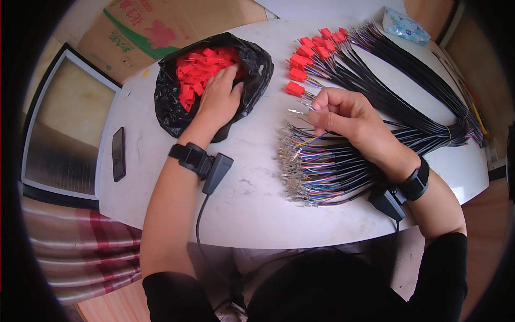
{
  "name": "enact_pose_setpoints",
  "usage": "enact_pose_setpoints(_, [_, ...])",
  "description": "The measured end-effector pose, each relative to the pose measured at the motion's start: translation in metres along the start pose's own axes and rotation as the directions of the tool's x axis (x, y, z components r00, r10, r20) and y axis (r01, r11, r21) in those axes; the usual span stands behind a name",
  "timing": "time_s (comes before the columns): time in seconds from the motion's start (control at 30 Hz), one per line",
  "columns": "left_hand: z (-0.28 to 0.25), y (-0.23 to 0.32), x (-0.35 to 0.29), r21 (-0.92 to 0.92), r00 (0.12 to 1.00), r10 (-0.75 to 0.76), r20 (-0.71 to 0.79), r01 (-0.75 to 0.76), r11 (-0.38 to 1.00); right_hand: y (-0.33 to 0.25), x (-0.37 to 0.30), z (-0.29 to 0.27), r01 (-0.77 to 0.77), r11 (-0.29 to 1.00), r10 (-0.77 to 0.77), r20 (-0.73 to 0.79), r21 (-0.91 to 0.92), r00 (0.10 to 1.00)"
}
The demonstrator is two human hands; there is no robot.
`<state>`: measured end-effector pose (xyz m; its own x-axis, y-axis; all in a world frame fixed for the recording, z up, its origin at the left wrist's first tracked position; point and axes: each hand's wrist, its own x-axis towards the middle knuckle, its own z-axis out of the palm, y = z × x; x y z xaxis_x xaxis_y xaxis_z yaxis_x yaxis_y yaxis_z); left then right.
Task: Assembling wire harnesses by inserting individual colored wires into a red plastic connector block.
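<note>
My left hand [221, 95] reaches into a black plastic bag [256, 70] filled with small red plastic connector housings [201, 65]. Its fingers are stretched out with the thumb apart, and some fingertips are hidden among the housings. On the right, my right hand [348, 119] pinches thin coloured wires [310, 141] with bare metal terminals at their ends, held above a row of cables. Beneath it lies a bundle of black cables [354, 161] whose stripped, terminal-tipped ends point left. Farther back, several cables end in red connectors [296, 74] fitted on their wires.
A phone [118, 154] lies at the table's left side, beside a framed glass panel [70, 123]. Behind the bag stands a cardboard box [155, 27]. A blue-white soft pack [405, 27] sits at the far right. The white table [247, 214] curves along its front edge.
</note>
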<state>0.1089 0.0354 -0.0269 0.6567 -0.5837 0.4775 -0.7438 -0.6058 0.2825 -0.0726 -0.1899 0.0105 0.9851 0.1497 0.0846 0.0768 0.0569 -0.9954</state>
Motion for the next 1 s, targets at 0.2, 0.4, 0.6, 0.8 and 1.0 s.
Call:
enact_pose_setpoints(0.2, [-0.003,0.006,0.02,0.074,0.997,0.004,0.082,-0.01,0.997,0.005,0.0,-0.002,0.019,1.0,-0.019,0.03,0.003,0.999])
enact_pose_setpoints(0.4, [-0.021,0.013,0.01,-0.003,0.992,-0.094,0.083,0.095,0.995,0.005,-0.002,0.001,0.032,0.998,-0.034,0.031,0.05,0.999])
enact_pose_setpoints(0.6, [-0.071,0.047,-0.015,-0.061,0.979,-0.198,0.039,0.2,0.978,0.005,-0.003,-0.003,0.036,0.999,-0.036,0.003,0.02,0.999])
enact_pose_setpoints(0.8, [-0.075,0.094,-0.023,-0.822,0.966,-0.117,0.23,0.257,0.508,0.003,-0.002,-0.001,0.072,0.997,-0.072,-0.009,-0.008,0.997])
enact_pose_setpoints(1.0, [-0.05,0.098,-0.018,-0.887,0.907,-0.029,0.42,0.418,0.196,0.004,-0.003,0.001,0.127,0.99,-0.125,-0.041,0.063,0.991])
